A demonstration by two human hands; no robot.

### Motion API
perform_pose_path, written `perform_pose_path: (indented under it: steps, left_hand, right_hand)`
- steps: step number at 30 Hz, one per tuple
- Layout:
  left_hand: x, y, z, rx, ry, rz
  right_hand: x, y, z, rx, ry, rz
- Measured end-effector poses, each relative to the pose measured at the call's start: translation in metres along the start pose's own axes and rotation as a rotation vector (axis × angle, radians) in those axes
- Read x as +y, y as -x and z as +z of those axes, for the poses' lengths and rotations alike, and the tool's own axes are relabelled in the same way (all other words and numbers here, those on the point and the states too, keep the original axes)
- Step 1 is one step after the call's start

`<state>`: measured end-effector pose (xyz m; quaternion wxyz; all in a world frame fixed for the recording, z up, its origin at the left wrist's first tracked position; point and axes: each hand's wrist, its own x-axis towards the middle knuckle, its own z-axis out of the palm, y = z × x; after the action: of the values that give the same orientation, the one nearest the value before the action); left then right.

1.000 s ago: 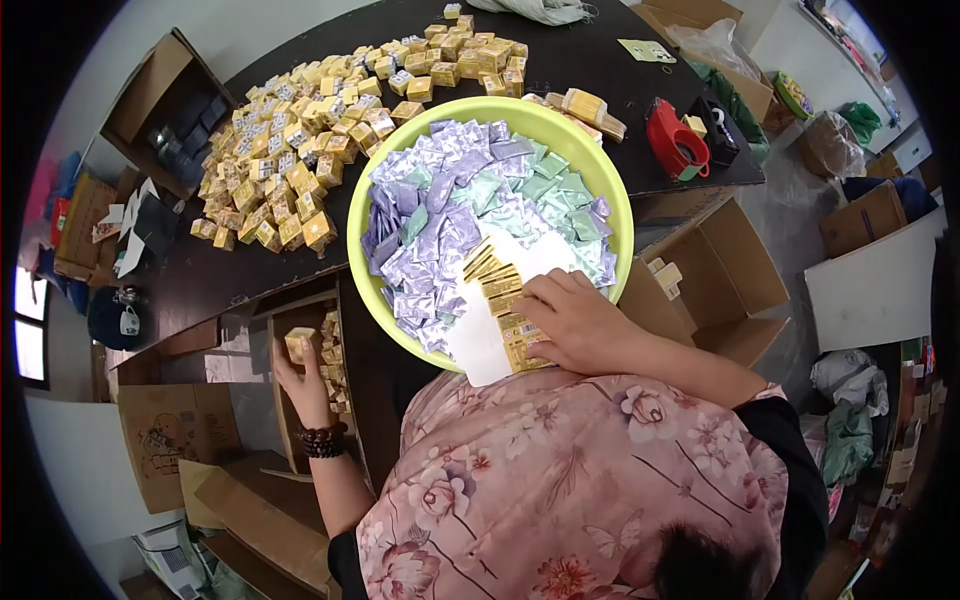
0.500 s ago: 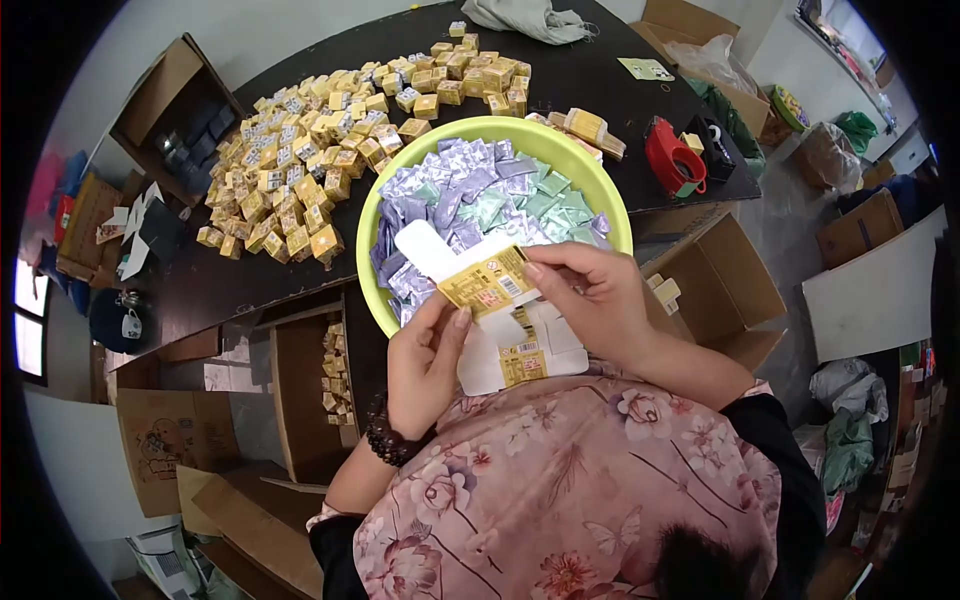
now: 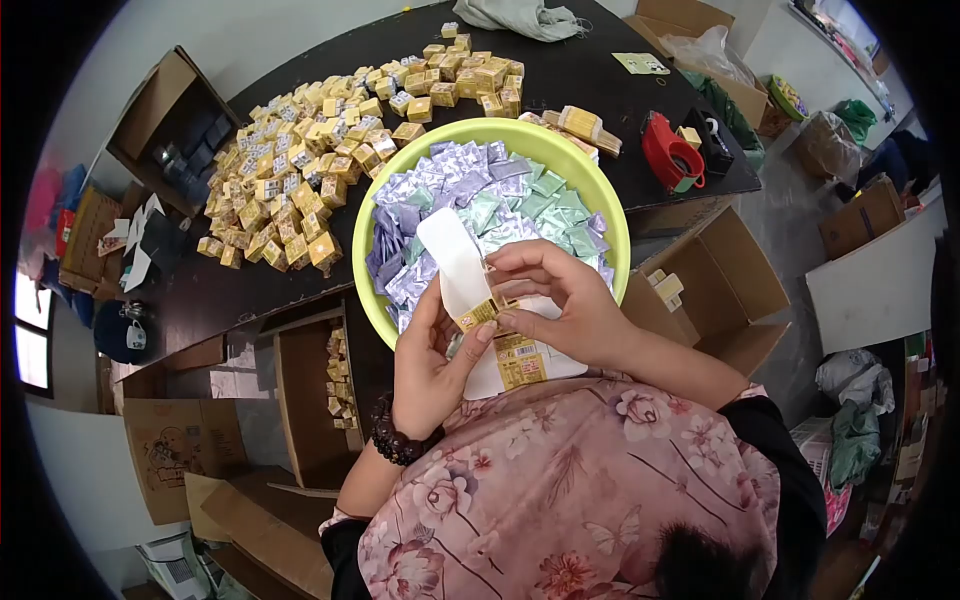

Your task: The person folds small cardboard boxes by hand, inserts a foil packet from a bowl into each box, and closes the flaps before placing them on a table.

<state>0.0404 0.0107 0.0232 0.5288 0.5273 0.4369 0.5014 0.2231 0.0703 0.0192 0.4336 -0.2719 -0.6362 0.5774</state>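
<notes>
Between my hands is a small yellow-and-white carton (image 3: 455, 262), partly folded, its long white flap pointing up and away. My left hand (image 3: 430, 350) is closed on the carton's left side, thumb on the printed face. At its right side, the bent fingers and thumb of my right hand (image 3: 560, 305) pinch the edge. More flat cartons (image 3: 520, 362) lie just beneath, against my apron. Behind them stands a lime-green basin (image 3: 618, 215) filled with purple sachets (image 3: 465, 180) and green sachets (image 3: 550, 205). My fingers hide part of the held carton.
Many small folded yellow boxes (image 3: 290, 190) are heaped on the black table (image 3: 290, 290) at the left. A red tape dispenser (image 3: 668, 155) and a stack of flat cartons (image 3: 585, 128) sit to the right. Open cardboard boxes (image 3: 735, 265) stand below on both sides.
The carton has turned from a flat printed face toward me to a more upright, partly folded shape. My right hand has moved slightly left and down, closer to my left.
</notes>
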Motion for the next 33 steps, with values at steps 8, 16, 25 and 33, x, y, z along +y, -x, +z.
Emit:
perform_pose_path:
  steps: [8,16,25,33]
  left_hand:
    - [0.002,0.003,0.000,0.069,-0.123,0.166]
    - [-0.002,0.005,-0.006,-0.031,-0.117,0.206]
    - [-0.001,0.003,-0.009,-0.012,-0.132,0.256]
    - [0.000,0.002,0.002,0.081,-0.047,0.204]
  right_hand:
    - [-0.008,-0.007,-0.006,-0.112,0.455,-0.524]
    - [-0.009,-0.008,-0.017,-0.281,0.377,-0.377]
    - [-0.008,-0.005,-0.008,-0.279,-0.038,-0.110]
    - [-0.012,-0.006,-0.005,-0.209,-0.099,0.032]
